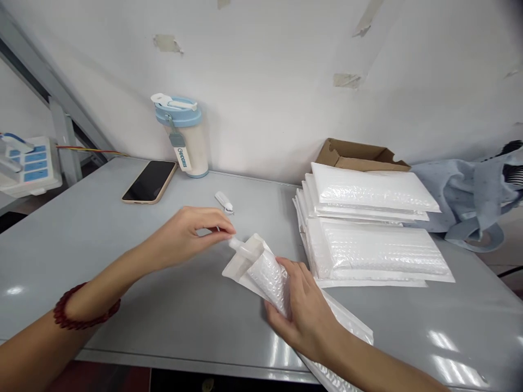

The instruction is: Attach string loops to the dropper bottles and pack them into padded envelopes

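Note:
My right hand is wrapped around a white bubble mailer, squeezing it so that its mouth gapes toward the left. The mailer's long end runs under my right forearm toward the table's front edge. At that mouth, the thumb and fingertips of my left hand pinch the end of a whitish translucent tube-like item, which lies partly inside the mailer; its far part is hidden. Just beyond my left hand, a small white stick-shaped device with a loop rests on the grey table.
Stacked bubble mailers stand at right, before an open cardboard box. A light blue cloth bag lies beyond them. Toward the back left are a phone and a blue-lidded tumbler. A power strip sits at far left.

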### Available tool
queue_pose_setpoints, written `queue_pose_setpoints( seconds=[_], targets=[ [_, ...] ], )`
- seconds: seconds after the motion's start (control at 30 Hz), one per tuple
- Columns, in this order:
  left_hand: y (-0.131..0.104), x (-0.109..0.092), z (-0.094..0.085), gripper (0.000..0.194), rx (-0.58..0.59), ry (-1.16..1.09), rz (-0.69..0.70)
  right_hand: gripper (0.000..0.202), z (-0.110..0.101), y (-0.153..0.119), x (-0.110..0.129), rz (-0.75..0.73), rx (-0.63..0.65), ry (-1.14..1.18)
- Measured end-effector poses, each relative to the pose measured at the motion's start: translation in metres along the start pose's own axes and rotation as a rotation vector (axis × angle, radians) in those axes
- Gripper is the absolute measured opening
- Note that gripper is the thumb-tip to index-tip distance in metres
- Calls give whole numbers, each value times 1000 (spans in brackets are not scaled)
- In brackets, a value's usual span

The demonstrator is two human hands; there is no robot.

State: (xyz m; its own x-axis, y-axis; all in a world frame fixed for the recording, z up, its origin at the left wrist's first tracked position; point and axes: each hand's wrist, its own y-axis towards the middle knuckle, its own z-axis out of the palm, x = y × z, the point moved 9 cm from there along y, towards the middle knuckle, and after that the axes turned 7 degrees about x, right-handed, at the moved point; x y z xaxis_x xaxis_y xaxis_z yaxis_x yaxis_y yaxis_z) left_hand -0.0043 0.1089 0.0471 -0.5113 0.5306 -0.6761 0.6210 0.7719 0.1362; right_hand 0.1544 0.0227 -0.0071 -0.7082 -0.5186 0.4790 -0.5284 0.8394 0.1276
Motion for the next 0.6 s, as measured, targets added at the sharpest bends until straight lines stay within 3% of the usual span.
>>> queue_pose_setpoints(
  seconds=[0.2,0.33,0.5,0.6],
  targets=[
    [4,-18,35,12,-16,-136,156,60,1,1,0,0,-4,3],
    [6,-17,53,15,30,-186,167,60,0,1,0,-1,-11,12],
    [7,0,40,14,-76,-80,16,60,-1,1,-1,0,-18,26],
    [5,11,35,15,-62,92,-99,60,-2,1,0,8,-18,22]
  ],
)
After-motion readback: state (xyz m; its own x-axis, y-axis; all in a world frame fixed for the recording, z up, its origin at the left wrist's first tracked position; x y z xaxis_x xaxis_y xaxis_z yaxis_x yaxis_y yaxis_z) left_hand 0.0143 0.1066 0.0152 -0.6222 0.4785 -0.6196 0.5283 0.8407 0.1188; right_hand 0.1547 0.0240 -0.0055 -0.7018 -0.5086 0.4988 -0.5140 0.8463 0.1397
